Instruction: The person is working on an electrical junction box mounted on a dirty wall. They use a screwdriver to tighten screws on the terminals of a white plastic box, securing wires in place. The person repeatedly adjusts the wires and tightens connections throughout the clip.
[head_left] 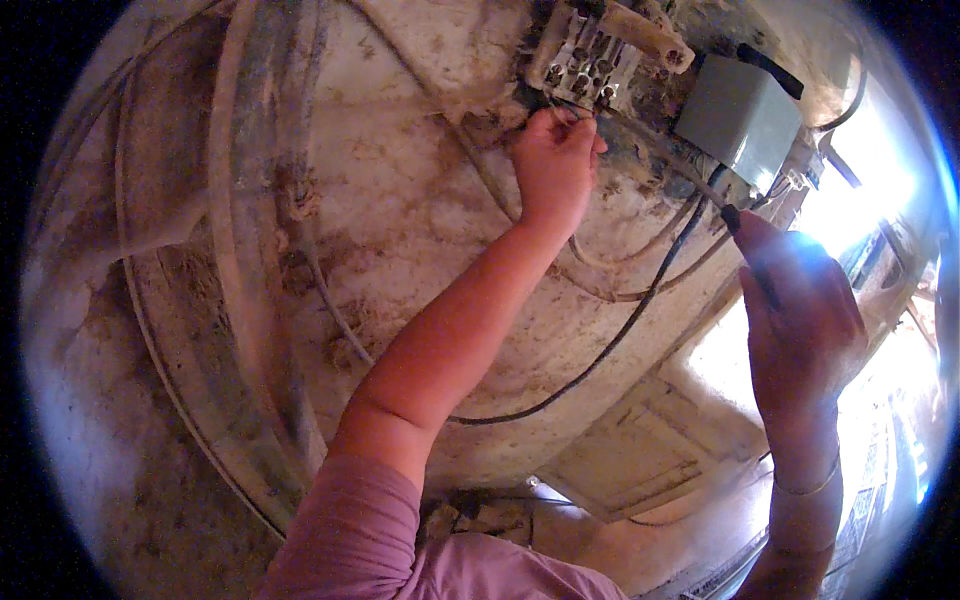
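Observation:
An old, dusty fuse holder or terminal block (590, 65) with bare metal contacts and screws is fixed to the stained wall at the top. Just below its lower edge, my left hand (557, 165) is closed in a pinch on a thin wire (562, 104) that meets the block. My right hand (805, 310), to the right and lower, is wrapped round the dark handle of a screwdriver (732, 216). Its long shaft slants up and left toward the block's lower right corner. Whether the tip touches a screw I cannot tell.
A grey box (742, 120) is mounted right of the block, with wires below it. A black cable (610, 355) loops down across the wall. Old cables and a vertical strip (235, 200) run along the left. Strong light glares at right.

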